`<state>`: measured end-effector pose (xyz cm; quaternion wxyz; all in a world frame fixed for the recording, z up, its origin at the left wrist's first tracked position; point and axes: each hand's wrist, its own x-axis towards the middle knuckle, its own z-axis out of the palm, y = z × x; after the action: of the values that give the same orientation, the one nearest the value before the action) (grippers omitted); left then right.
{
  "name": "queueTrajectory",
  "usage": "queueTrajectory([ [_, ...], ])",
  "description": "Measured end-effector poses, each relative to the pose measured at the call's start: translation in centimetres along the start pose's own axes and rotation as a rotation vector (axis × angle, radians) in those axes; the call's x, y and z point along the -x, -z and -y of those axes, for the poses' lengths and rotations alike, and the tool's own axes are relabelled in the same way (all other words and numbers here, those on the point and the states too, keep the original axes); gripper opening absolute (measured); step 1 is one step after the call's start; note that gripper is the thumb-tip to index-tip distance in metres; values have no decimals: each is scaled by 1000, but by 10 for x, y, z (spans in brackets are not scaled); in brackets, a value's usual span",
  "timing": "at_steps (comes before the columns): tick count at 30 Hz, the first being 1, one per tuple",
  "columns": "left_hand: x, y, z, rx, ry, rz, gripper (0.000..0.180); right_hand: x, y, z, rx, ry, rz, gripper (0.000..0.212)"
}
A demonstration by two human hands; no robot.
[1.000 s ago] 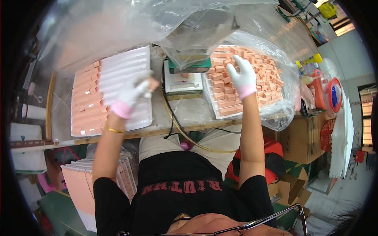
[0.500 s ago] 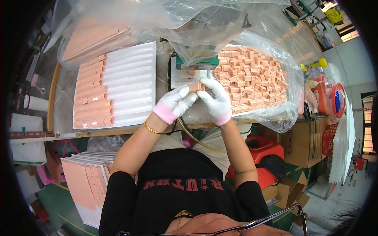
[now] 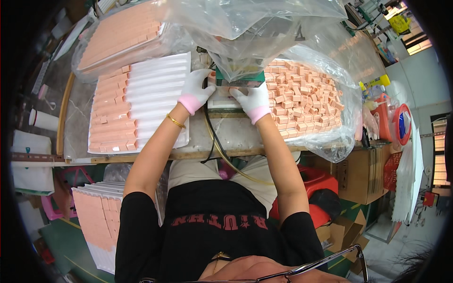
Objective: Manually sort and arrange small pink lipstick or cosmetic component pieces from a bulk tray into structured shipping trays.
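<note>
My left hand [image 3: 196,88], in a white glove with a pink cuff, is at the left side of a small device with a green top [image 3: 239,79]. Its thumb and fingers close round a small peach plastic piece [image 3: 212,77]. On the device's right side is my right hand [image 3: 255,100], gloved alike, its thumb reaching under the green top. The right fingers are mostly hidden there, so what they hold does not show. Below the green part lies the device's pale base [image 3: 224,102]. Clear plastic sheeting [image 3: 236,52] hangs over the device.
To the left, a white ridged tray [image 3: 158,94] carries rows of peach pieces [image 3: 111,113]. A bagged stack of filled trays [image 3: 122,35] stands behind it. Loose peach pieces [image 3: 302,96] fill a plastic-lined tray at right. A black cable [image 3: 211,127] and yellowish hose [image 3: 222,153] cross the table's front edge.
Both hands have moved forward from in front of the device to its two sides. They were together round a peach piece; now they are apart, the right fingers under the green top.
</note>
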<state>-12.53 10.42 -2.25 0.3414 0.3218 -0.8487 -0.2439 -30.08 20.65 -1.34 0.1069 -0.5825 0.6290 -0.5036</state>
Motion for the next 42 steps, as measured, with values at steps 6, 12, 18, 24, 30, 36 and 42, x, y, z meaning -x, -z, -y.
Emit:
queueTrajectory([
  [6,3,1,2,151,42,-25,33,0,-5,5,-14,27,-73,32],
  [12,3,-4,11,166,78,-9,35,0,-8,3,-109,20,-47,31],
  [18,-3,0,2,51,32,-35,35,1,-3,14,-44,56,-46,30],
  [24,-4,-14,15,-125,-87,3,42,5,-5,5,34,47,-29,21],
  [30,9,-12,-7,-168,-67,-19,50,9,11,9,-24,118,-17,17],
  [36,22,8,-47,462,387,268,57,25,43,14,-558,-450,319,38],
  [42,61,50,-48,1295,322,550,41,34,38,66,-298,-381,513,31],
])
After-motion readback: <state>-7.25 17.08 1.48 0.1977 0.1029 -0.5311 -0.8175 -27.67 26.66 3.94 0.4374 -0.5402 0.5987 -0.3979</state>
